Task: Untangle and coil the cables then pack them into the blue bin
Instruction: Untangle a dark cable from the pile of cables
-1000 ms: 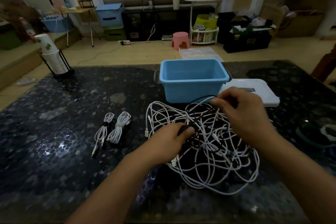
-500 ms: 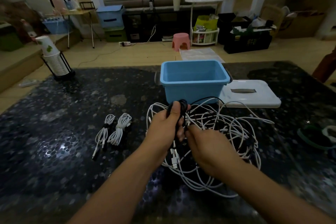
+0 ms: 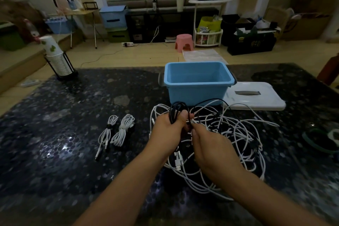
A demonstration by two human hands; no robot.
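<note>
A tangle of white and black cables lies on the dark table in front of the empty blue bin. My left hand grips a small coil of black cable looped above its fingers. My right hand is just right of it and pinches a strand of the same black cable near the left thumb. Two coiled white cables lie side by side on the table to the left.
The bin's white lid lies flat to the right of the bin. A stack of paper cups in a black holder stands at the table's far left corner. A dark round object sits at the right edge.
My left hand lifted from the pile holding a black coil. My right hand came in from the far right of the tangle to meet it and now pinches the black strand.
</note>
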